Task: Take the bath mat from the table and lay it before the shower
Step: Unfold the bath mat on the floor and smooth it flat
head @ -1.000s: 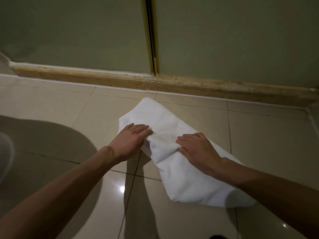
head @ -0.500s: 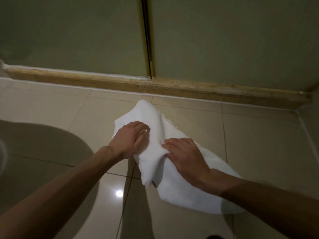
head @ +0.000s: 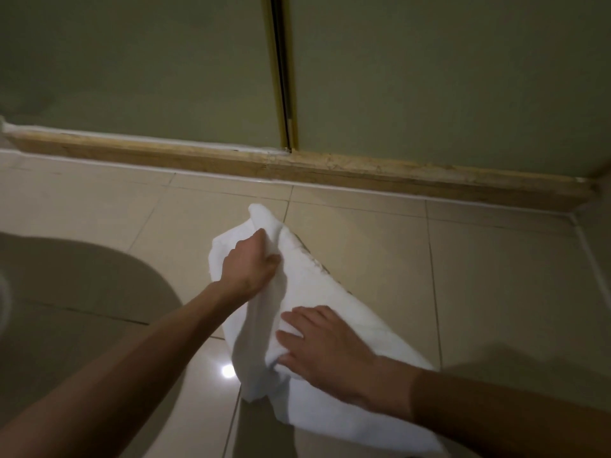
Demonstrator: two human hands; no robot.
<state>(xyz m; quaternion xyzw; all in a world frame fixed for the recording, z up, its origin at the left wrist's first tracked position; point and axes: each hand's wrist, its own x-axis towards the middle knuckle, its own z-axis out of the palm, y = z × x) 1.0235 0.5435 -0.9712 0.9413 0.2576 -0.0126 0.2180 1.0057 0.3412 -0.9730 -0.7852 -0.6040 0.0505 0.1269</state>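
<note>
Gripping a raised fold of bath mat (head: 317,292), left hand (head: 248,263); right hand (head: 325,349) presses it, fingers straight

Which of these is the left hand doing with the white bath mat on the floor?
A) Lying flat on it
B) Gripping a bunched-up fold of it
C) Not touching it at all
B: the left hand curls round a raised fold of the bath mat, while the right hand lies flat on it.

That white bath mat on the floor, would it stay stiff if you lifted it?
Probably floppy: the bath mat sags and folds where the left hand grips a raised edge. Likely light, since one hand lifts that part. It may slide on the glossy floor tiles.
</note>
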